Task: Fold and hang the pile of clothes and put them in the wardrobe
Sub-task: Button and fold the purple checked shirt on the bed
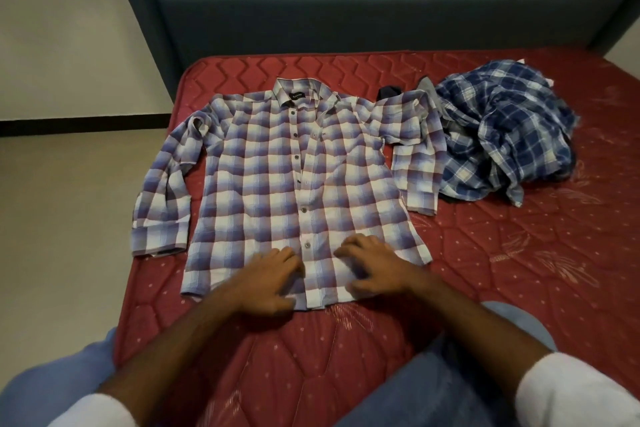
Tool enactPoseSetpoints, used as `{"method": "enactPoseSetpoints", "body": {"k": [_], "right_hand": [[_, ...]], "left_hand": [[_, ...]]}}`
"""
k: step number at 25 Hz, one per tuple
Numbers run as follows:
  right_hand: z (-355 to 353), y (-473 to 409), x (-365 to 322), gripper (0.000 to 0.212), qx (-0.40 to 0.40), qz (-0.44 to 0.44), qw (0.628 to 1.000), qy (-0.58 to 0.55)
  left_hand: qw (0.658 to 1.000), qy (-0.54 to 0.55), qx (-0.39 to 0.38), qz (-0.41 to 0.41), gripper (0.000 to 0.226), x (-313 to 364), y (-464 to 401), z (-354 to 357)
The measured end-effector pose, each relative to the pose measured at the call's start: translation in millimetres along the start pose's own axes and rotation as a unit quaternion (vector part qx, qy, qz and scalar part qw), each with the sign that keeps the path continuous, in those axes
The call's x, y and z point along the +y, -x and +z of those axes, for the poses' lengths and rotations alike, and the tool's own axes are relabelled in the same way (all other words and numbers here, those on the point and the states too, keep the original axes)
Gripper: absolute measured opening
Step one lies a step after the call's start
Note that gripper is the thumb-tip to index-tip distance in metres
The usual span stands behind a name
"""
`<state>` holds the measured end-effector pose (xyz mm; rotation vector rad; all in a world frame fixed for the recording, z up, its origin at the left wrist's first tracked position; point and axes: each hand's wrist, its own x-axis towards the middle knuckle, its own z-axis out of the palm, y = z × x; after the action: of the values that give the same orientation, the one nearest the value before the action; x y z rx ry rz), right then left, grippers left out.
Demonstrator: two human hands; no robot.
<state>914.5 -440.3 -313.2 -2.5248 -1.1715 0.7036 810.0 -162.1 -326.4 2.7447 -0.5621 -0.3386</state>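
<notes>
Nearest us, our left hand (268, 282) and right hand (372, 267) rest with fingers loosely spread, gripping nothing, on the hem of the checked shirt (298, 177) at lower centre. It lies flat and face up on the red mattress (502, 270), its long axis running straight up the frame to the collar. At upper right sits the unfolded pile (498, 139), nearer our right hand.
</notes>
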Motion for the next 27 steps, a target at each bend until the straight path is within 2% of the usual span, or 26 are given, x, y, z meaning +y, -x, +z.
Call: {"method": "enactPoseSetpoints", "body": {"k": [1,3,5,8,10,12,14,16,18,21,23,24,25,26,27], "right_hand": [[6.5,10.5,-0.3,0.072,-0.019,-0.017,0.994,0.11],[18.6,23.7,-8.8,0.077,-0.004,-0.041,0.968,0.246],[23.6,20.9,-16.3,0.072,0.03,-0.046,0.952,0.301],[12.8,5.2,-22.8,0.063,0.051,-0.021,0.94,0.336],[4.2,-0.3,-24.8,0.052,0.06,-0.01,0.945,0.32],[-5.3,-0.1,-28.1,0.039,0.067,-0.035,0.945,0.318],[-17.8,0.2,-27.8,0.027,0.058,-0.047,0.957,0.28],[-27.3,5.4,-28.7,0.022,0.013,-0.027,0.976,0.217],[-22.5,18.7,-28.6,0.021,-0.064,-0.036,0.978,0.194],[-0.7,46.7,-39.6,0.018,-0.233,-0.035,0.964,0.123],[-0.8,52.3,-40.3,0.021,-0.385,-0.004,0.923,0.009],[-7.2,49.4,-37.7,0.029,-0.434,0.015,0.899,-0.059],[-15.6,44.4,-35.4,0.032,-0.453,0.028,0.883,-0.118],[-22.7,35.2,-32.1,0.03,-0.421,0.031,0.893,-0.157],[-30.2,25.6,-33.8,0.022,-0.34,0.031,0.921,-0.187]], "left_hand": [[0.998,-0.062,-0.029,0.002,0.061,1.3,16.3,3.9],[0.989,-0.144,-0.013,0.0,0.082,7.3,46.3,15.0],[0.978,-0.208,0.027,-0.023,0.075,11.4,61.8,28.2],[0.961,-0.245,0.082,-0.099,0.062,8.1,58.3,32.6],[0.963,-0.238,0.083,-0.093,0.056,4.0,50.8,26.1],[0.969,-0.227,0.062,-0.078,0.04,6.9,47.5,10.6],[0.979,-0.176,0.035,-0.095,0.018,10.3,45.2,-11.0],[0.987,-0.091,-0.058,-0.122,0.02,19.0,44.6,-23.2],[0.982,-0.039,-0.154,-0.106,0.02,34.0,49.2,-25.2],[0.951,0.033,-0.296,-0.08,0.02,64.3,64.8,-3.4],[0.915,0.079,-0.384,-0.095,0.023,72.3,64.9,-5.1],[0.889,0.151,-0.417,-0.116,0.027,68.3,58.7,-12.6],[0.869,0.231,-0.419,-0.128,0.029,61.1,49.6,-20.5],[0.871,0.287,-0.376,-0.134,0.025,52.4,38.3,-30.1],[0.905,0.289,-0.285,-0.125,0.018,42.4,25.8,-39.8]]}}
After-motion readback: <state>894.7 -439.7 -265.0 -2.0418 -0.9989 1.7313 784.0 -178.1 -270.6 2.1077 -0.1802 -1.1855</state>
